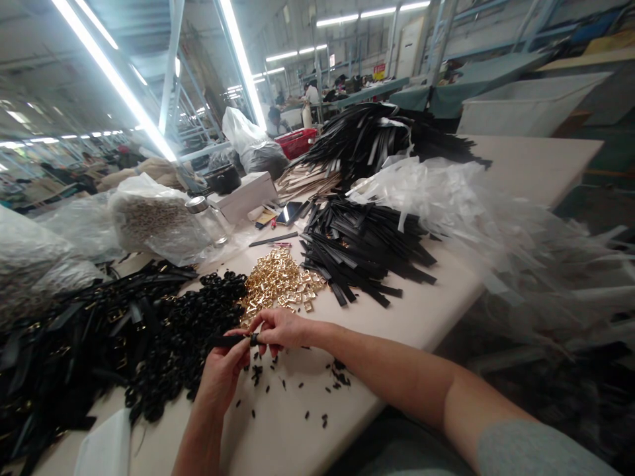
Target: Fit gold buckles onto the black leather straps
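Note:
A short black strap (227, 341) lies across the fingers of my left hand (229, 357), which is closed on it. At the strap's right end, my right hand (285, 328) pinches a small black loop (254, 339); whether the loop is fully around the strap I cannot tell. Just beyond my hands spreads a heap of gold buckles (278, 277). To its left is a pile of black loops (203, 317). Small black scraps (256, 375) are scattered on the table (282, 436) below my hands.
Black straps with buckles (99, 337) cover the left side. Flat black strips (357, 244) lie beyond on the right, before a larger bundle (377, 139). White plastic wrapping (476, 205) hangs over the right edge. A glass jar (211, 221) and phone (289, 213) stand farther back.

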{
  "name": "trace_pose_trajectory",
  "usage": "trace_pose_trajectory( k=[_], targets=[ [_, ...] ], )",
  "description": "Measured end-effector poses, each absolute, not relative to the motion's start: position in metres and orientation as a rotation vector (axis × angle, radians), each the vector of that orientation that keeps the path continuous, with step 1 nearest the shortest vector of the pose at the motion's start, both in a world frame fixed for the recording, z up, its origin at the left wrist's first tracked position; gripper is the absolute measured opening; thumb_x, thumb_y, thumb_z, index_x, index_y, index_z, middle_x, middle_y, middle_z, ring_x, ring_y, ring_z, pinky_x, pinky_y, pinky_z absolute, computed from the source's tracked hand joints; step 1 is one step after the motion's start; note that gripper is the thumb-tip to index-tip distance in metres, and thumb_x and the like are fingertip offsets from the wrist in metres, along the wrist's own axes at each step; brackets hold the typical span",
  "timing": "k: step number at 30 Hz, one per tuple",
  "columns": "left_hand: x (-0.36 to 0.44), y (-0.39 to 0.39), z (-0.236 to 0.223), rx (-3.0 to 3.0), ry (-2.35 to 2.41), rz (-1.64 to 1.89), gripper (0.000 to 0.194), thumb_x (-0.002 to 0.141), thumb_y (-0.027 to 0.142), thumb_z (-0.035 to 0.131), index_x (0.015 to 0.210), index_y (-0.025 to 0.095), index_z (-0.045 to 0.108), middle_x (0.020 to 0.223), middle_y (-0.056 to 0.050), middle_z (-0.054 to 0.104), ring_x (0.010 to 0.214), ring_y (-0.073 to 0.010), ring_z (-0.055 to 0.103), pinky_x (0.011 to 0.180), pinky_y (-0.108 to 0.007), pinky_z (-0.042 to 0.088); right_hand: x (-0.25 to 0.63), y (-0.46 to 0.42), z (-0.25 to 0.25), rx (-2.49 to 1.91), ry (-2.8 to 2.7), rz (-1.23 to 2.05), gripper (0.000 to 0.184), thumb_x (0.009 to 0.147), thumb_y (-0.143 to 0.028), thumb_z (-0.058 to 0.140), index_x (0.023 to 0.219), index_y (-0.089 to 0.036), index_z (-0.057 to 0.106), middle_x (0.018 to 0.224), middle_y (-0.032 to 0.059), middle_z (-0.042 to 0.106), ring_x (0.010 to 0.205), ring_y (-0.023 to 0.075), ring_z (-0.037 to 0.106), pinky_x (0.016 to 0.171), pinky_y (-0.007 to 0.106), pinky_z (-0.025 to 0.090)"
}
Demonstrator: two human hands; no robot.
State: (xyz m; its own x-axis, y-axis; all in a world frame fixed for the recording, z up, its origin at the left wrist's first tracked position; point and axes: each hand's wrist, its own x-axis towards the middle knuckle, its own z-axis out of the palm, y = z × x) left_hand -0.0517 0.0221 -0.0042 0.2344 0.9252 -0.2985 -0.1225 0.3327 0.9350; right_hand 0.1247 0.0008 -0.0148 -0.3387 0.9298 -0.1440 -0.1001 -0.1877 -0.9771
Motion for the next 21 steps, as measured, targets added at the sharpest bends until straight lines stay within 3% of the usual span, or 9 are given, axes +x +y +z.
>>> trace_pose_trajectory(
  k=[10, 16, 21],
  targets=[
    [-0.052, 0.025, -0.004, 0.881, 1.096, 0.983, 0.039, 0.048, 0.030, 0.092, 0.075, 0.014, 0.069, 0.070, 0.001, 0.066, 0.052, -0.0053, 0.055, 0.050, -0.014, 0.049, 0.124, -0.003, -0.007, -1.117, -1.339, 1.495, 0.024, 0.083, -0.009, 0.051, 0.104, -0.016, 0.060, 0.067, -0.0054, 0.063, 0.045, 0.0036, 0.054, 0.047, 0.014, 0.040],
    [-0.048, 0.024, -0.004, 0.912, 1.119, 1.031, 0.041, 0.047, 0.029, 0.092, 0.077, 0.013, 0.069, 0.072, -0.002, 0.069, 0.059, -0.0106, 0.062, 0.057, -0.019, 0.052, 0.124, -0.007, -0.010, -1.266, -1.718, 0.683, 0.028, 0.076, -0.037, 0.075, 0.099, -0.022, 0.068, 0.094, -0.0001, 0.069, 0.080, 0.0111, 0.062, 0.072, 0.021, 0.044],
    [-0.039, 0.018, -0.005, 0.908, 1.106, 1.034, 0.042, 0.048, 0.028, 0.092, 0.078, 0.012, 0.069, 0.074, -0.002, 0.069, 0.061, -0.0111, 0.062, 0.058, -0.020, 0.051, 0.124, -0.006, -0.012, -1.266, -1.756, 0.443, 0.023, 0.083, -0.040, 0.069, 0.096, -0.021, 0.069, 0.100, 0.0019, 0.067, 0.083, 0.0110, 0.061, 0.075, 0.021, 0.044]
  ],
)
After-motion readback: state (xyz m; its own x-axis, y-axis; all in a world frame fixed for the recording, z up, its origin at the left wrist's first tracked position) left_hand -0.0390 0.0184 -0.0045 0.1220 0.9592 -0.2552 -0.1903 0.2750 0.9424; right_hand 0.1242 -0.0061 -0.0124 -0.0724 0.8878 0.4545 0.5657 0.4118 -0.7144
